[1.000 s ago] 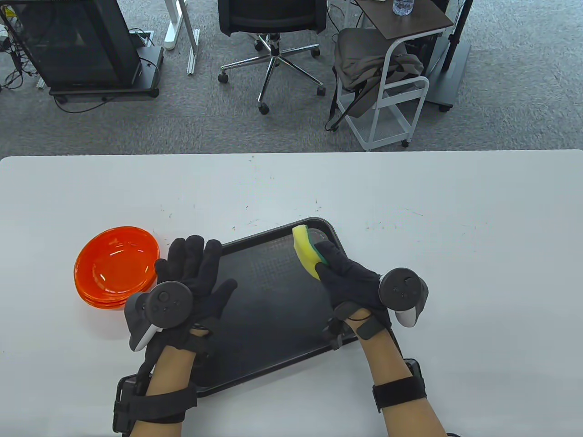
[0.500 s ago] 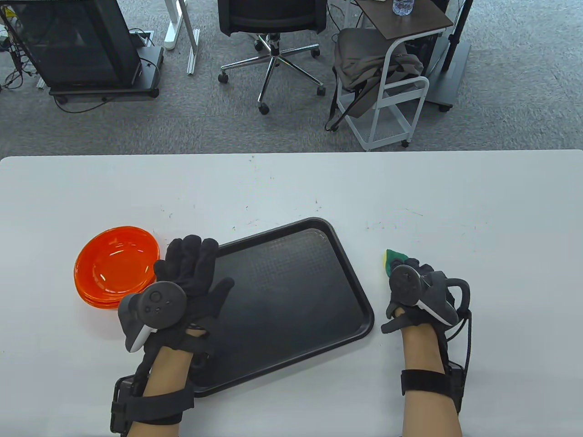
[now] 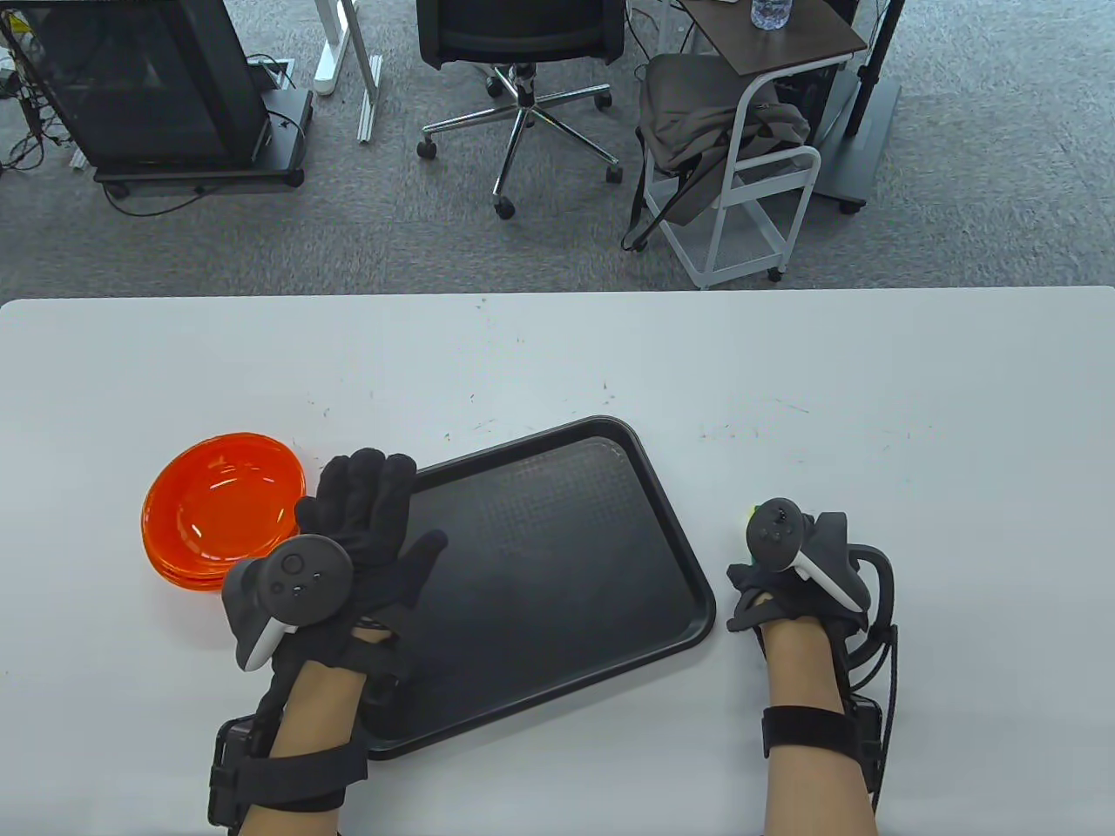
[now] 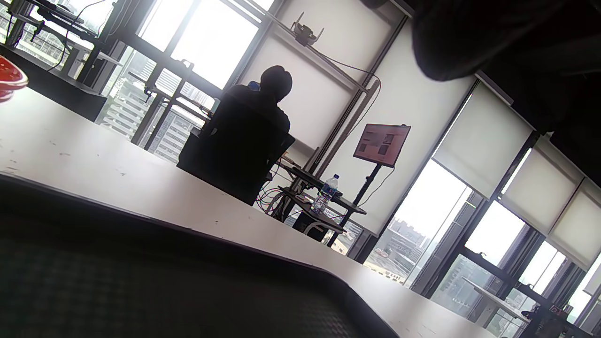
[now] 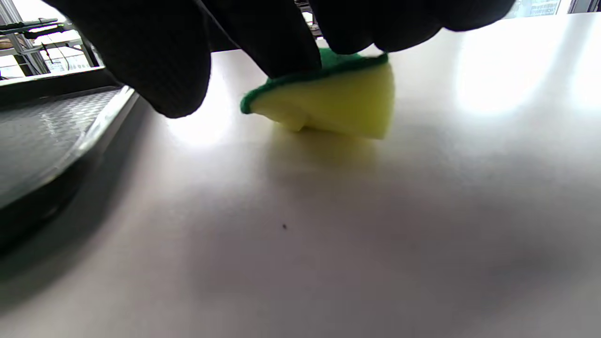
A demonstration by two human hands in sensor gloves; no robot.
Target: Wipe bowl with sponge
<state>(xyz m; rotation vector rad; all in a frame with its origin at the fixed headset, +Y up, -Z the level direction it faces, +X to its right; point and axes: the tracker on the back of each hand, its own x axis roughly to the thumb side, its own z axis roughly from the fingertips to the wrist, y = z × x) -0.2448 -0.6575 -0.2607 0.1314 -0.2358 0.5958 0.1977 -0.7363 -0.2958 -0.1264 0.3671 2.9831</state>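
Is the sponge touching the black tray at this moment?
Apart. In the right wrist view the sponge sits on the white table under the right hand, and bare table shows between it and the black tray rim.

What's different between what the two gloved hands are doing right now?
The left hand lies with straight fingers on the black tray's left edge, holding nothing; the right hand pinches a yellow-green sponge against the white table, right of the tray. Both wear black gloves with a tracker.
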